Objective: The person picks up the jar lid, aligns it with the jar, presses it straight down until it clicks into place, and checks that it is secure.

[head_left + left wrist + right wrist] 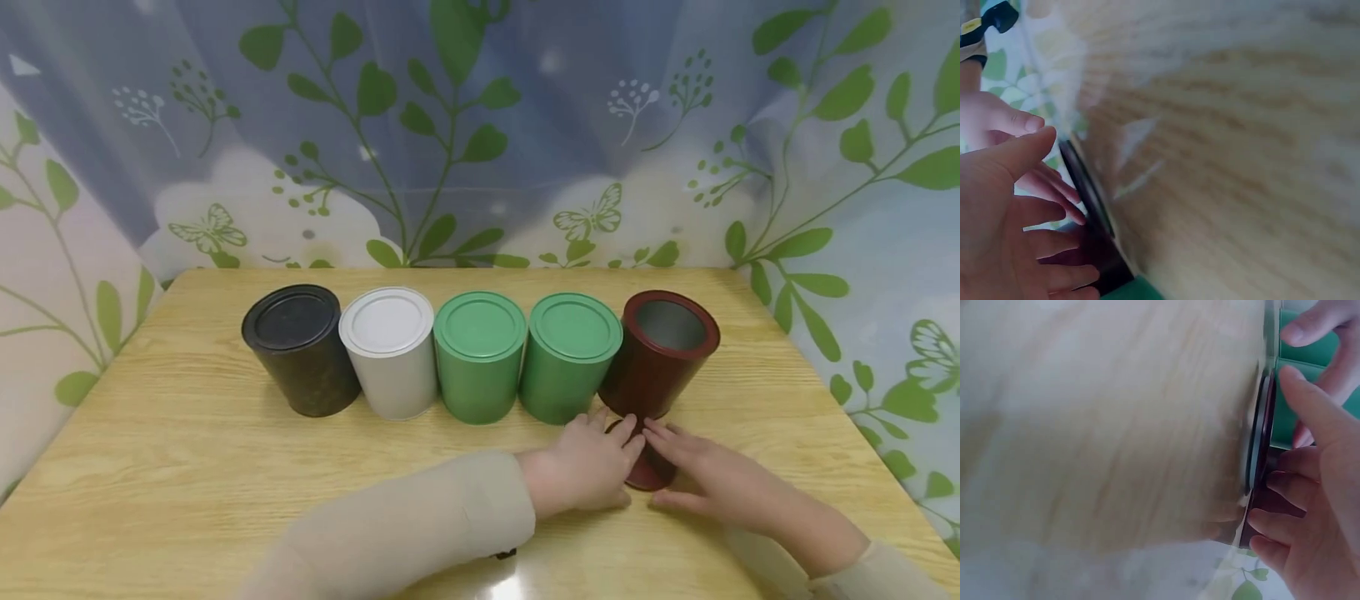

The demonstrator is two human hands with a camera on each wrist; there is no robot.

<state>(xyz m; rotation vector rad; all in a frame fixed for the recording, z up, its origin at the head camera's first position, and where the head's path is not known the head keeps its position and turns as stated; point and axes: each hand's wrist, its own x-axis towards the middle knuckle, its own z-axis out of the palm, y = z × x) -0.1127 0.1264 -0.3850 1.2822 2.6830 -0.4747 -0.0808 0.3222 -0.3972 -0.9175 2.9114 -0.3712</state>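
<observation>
Tight can row (480,354), probably gapless

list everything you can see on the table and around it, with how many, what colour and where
black can: 1, black, lidded, left end of row
white can: 1, white, lidded, second from left
green cans: 2, green, lidded, middle of row
dark red can: 1, dark red, open, right end of row
dark red lid: 1, flat on table before the open can
table: 1, light wood
curtain: 1, leaf and butterfly print, behind
left hand: 1, fingers on the lid
right hand: 1, fingers on the lid
</observation>
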